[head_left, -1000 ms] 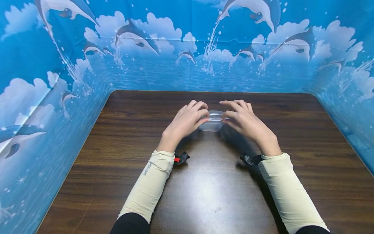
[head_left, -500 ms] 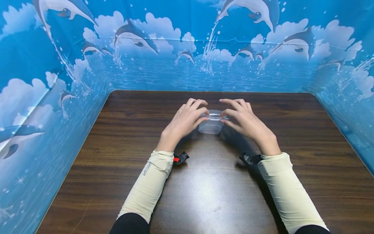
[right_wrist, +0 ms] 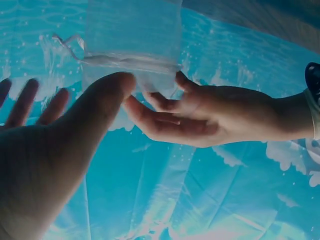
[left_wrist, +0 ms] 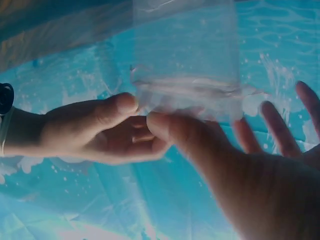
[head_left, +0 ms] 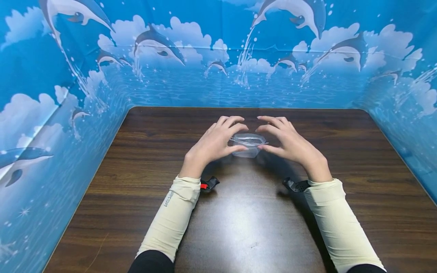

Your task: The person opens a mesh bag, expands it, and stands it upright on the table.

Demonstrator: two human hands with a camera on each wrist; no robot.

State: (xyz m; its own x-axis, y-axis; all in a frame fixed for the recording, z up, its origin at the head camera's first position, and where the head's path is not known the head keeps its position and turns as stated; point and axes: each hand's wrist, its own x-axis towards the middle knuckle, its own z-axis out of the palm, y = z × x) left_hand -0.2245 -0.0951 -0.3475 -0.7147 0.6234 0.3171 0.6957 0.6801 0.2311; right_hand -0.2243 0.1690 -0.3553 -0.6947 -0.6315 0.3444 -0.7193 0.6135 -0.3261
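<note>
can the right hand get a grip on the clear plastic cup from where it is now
Probably yes. The right hand is already at the clear plastic cup, thumb on its right side, with nothing between them. The left hand flanks only the opposite side.

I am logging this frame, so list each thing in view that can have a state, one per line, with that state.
clear plastic cup: upright on the table, lid on, looks empty.
lid: seated on the cup's rim, a small tab sticking out to the right.
left hand: thumb tip against the cup's near side, fingers arched over the lid.
right hand: thumb tip at the cup's rim, fingers arched above it.
table: dark wood, bearing the cup.
</note>
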